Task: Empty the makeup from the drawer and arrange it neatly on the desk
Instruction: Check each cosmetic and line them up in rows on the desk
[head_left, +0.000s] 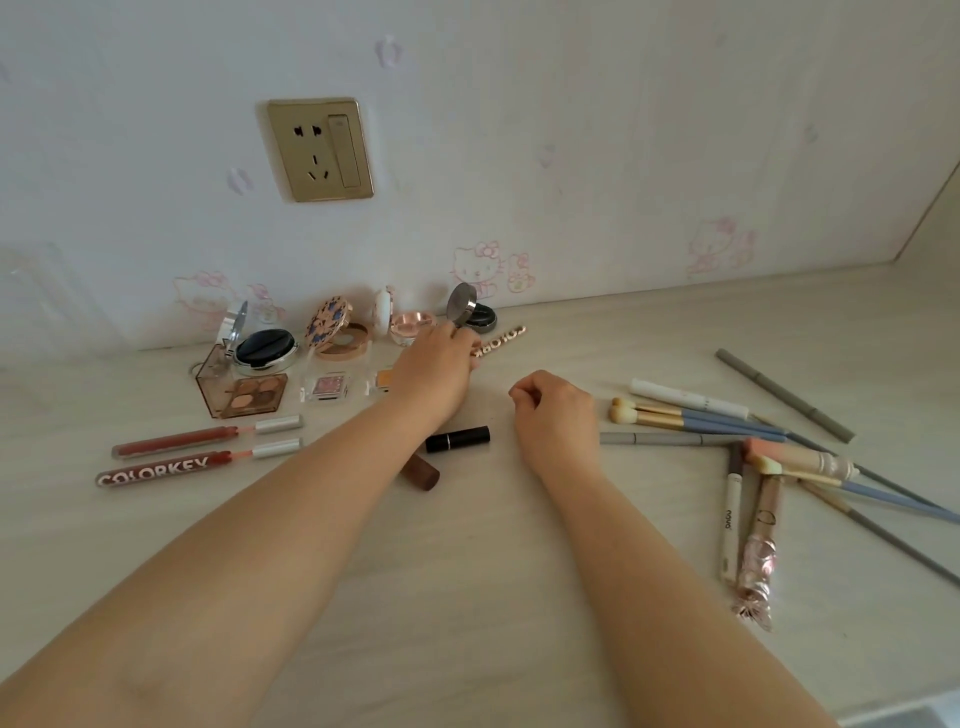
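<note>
My left hand (436, 364) reaches to the back of the desk and holds the near end of a rose-gold lip tube (501, 340) with lettering on it; the tube lies flat. Just behind its fingers stands a small dark pot (480, 317) with its lid up. My right hand (556, 410) rests on the desk with loosely curled fingers and holds nothing. A row of opened compacts (332, 330) lines the wall. In front of them lie an eyeshadow palette (244, 395), two red lip glosses (202, 436), a black lipstick (457, 439) and a brown lipstick (421, 473).
A loose heap of brushes and pencils (727, 415) lies to the right of my right hand, and a grey pencil (784, 395) lies farther back. A wall socket (319, 148) is above the compacts. The desk (467, 571) is pale wood. No drawer is in view.
</note>
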